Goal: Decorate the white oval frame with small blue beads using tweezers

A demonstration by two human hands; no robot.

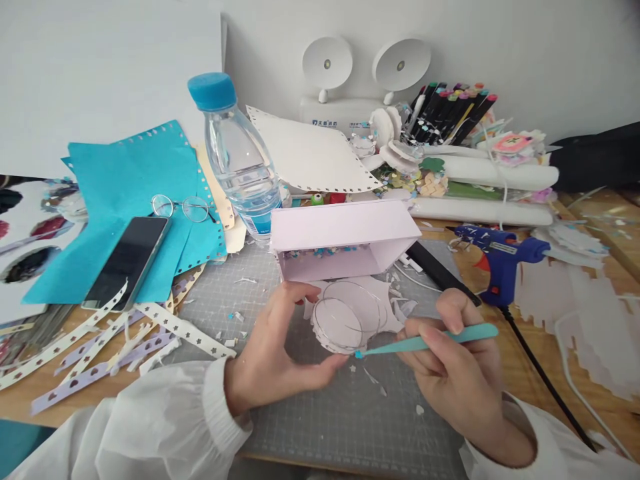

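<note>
Between the thumb and fingers of my left hand (280, 353) is a round white paper piece (335, 323) with a ruffled edge. Thin wire rings (377, 300) loop over and beside it. My right hand (457, 380) grips light-blue tweezers (430, 340), pointing left. At their tip, a small bright-blue paper bit (359, 355) touches or nearly touches the near rim of the round piece. Just behind stands a pale lilac paper box (345, 230), its open side facing me, with small coloured bits inside.
A grey cutting mat (300, 427) with paper scraps lies underneath. Left are punched paper strips (185, 330), a phone (130, 260), glasses (183, 208) and blue sheets (135, 173). A water bottle (243, 160) stands behind; a blue glue gun (505, 263) lies right, its cord trailing forward.
</note>
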